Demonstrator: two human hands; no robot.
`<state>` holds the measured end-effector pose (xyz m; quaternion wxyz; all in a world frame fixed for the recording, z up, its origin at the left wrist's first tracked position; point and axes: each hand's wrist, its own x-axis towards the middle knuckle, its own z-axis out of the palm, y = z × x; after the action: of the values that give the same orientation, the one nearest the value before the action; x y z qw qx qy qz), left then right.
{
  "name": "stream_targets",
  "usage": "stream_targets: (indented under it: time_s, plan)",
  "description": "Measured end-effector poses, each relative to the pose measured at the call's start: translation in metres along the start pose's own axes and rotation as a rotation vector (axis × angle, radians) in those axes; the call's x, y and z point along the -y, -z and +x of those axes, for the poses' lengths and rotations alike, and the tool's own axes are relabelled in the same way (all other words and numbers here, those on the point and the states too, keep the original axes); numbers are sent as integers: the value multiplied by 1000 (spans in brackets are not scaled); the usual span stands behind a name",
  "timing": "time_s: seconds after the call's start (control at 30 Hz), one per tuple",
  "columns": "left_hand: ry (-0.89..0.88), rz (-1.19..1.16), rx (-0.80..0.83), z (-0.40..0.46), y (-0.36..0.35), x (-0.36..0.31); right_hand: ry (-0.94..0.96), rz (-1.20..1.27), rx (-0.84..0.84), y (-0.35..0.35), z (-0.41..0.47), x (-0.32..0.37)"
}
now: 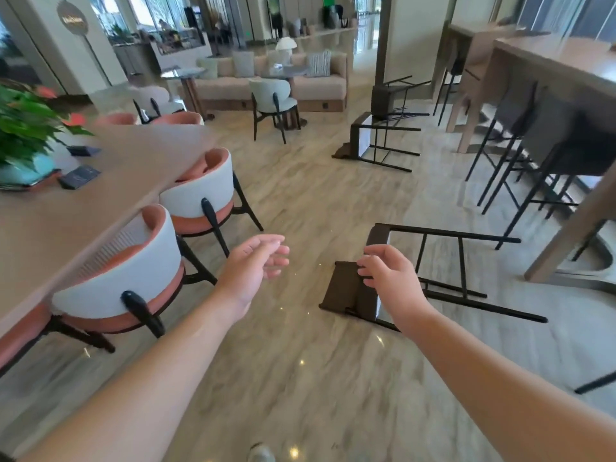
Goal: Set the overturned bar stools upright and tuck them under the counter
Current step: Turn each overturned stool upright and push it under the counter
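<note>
Three dark bar stools lie overturned on the pale marble floor. The nearest stool is on its side at lower centre-right of the frame, its seat toward the viewer and its thin black legs pointing toward the right edge. The second stool lies the same way in the upper middle, and the third stool is just behind it, the two touching or nearly so; the blur leaves that unclear.

The right hand reaches out over the nearest stool's seat with its fingers bent downward. It appears to hover above the seat rather than hold it, so its grip is loose and holds nothing. The left hand hangs in the air at centre frame, well apart from any stool, palm turned inward, fingers relaxed and slightly curved, its grip likewise unfilled.

The tall wooden counter runs down the right side of the frame. Under it stand upright stools of the same dark make, tucked against its edge.

Along the left side a second, lower counter carries a potted plant at the far left. Two round-backed chairs in white and salmon are pushed up to it. In the upper middle sits a beige sofa with cushions.
</note>
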<state>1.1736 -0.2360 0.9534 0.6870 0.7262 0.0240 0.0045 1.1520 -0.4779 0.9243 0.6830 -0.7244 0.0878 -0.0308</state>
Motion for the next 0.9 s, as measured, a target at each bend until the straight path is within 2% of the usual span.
stream_targets:
  time_s: [0.23,0.53,0.9]
  plan:
    - [38,-57,81,154,73,23,-43,1,-93,-103,119,6]
    - [65,-123,143,335,158,16,-75,-8,-164,-218,250,38]
    - [98,-146,135,465,178,18,-82,30,-177,-268,375,45]
